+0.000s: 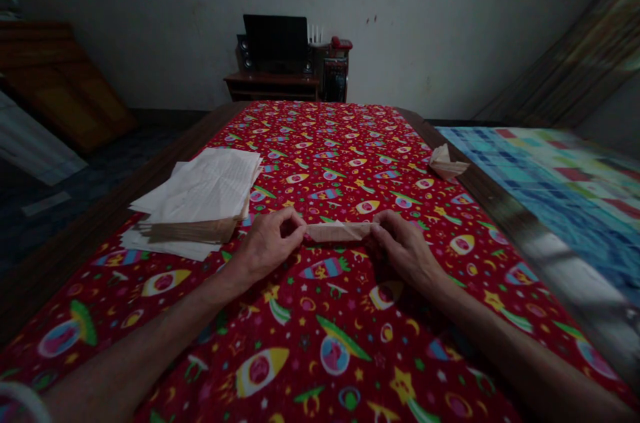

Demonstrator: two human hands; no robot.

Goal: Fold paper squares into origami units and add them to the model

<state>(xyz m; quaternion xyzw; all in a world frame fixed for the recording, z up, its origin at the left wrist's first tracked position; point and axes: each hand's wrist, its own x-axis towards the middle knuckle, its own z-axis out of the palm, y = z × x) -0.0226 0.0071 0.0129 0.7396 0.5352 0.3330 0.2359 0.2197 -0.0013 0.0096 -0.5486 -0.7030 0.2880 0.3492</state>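
A narrow folded strip of paper (339,231) lies across the red patterned cloth (320,316) in front of me. My left hand (267,243) pinches its left end with fingers closed. The strip's right end is pinched by my right hand (404,246). Both forearms rest on the cloth. A stack of lined paper sheets (200,200) lies just left of my left hand, touching nothing I hold.
A folded paper boat (447,163) sits near the table's right edge. The wooden table rim (95,223) shows on the left. A checked bed cover (550,176) lies to the right. A low cabinet with a dark screen (276,43) stands against the far wall.
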